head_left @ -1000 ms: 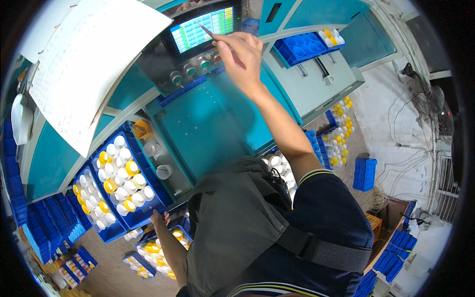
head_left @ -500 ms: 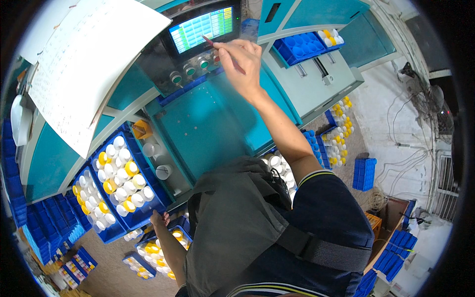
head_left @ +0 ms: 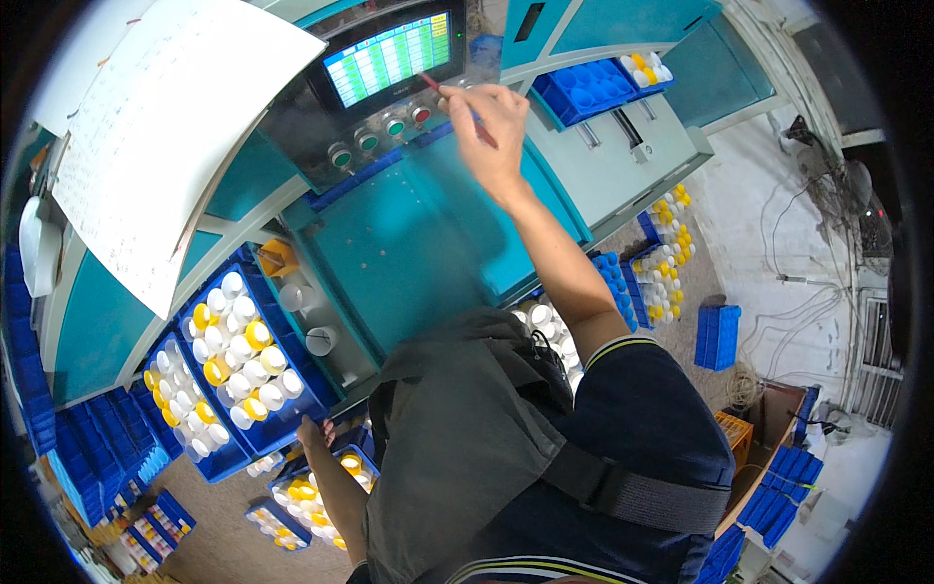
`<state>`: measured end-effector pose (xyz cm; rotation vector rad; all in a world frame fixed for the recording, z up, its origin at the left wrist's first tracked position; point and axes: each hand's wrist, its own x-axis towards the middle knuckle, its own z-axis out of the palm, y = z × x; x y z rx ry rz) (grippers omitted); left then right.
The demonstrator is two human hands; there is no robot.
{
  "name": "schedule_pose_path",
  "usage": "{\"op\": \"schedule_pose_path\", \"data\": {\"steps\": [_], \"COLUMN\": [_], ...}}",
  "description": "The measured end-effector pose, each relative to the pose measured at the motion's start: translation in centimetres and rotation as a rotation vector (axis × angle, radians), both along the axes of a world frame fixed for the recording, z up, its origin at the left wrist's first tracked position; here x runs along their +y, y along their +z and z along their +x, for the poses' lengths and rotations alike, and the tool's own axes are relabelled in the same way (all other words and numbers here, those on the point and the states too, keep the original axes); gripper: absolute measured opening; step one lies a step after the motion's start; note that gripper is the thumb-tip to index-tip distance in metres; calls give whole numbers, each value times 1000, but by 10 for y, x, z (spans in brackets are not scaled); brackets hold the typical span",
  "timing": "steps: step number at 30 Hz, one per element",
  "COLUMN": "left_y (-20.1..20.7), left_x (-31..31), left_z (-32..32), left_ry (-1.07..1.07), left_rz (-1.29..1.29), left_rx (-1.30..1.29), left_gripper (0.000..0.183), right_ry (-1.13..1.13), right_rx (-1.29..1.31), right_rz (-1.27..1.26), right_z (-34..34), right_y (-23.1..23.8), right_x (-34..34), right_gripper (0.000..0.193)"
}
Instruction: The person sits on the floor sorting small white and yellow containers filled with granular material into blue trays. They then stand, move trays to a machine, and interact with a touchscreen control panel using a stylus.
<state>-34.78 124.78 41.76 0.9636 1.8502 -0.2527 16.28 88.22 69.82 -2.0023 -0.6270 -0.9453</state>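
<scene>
My right hand (head_left: 489, 127) is closed around a slim dark-red pen (head_left: 431, 84). The pen's tip is at the lower edge of the lit touchscreen (head_left: 389, 60), which shows a grid of coloured cells. Below the screen sit several round push buttons (head_left: 393, 127), green and red. My left hand (head_left: 315, 430) hangs low, beside the near corner of a blue tray (head_left: 309, 399) full of white and yellow caps (head_left: 255, 336). Its thumb and fingers look apart with nothing visible in them; whether it touches the tray I cannot tell.
Large written sheets of paper (head_left: 185, 127) hang at the upper left. A teal machine bed (head_left: 389, 243) lies before me. A blue tray with round holes (head_left: 584, 90) stands on the right-hand counter. More cap trays (head_left: 664, 277) and stacked blue crates (head_left: 718, 338) are lower down.
My right hand and the pen have moved down and right, from over the screen to its lower edge. More of the grid cells now look green. My left hand stays put.
</scene>
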Motion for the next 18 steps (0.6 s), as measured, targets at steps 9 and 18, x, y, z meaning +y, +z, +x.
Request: {"op": "schedule_pose_path", "data": {"steps": [9,18], "left_y": [3,0], "left_x": [-1,1], "left_z": [-1,-2], "left_ry": [2,48], "left_rz": [-5,-5], "left_rx": [-43,-44], "left_gripper": [51,49], "right_ry": [-70,-111], "right_rx": [-28,-94], "right_rz": [58,63], "right_z": [17,19], "right_y": [16,28], "right_x": [-13,-12], "right_gripper": [20,18]}}
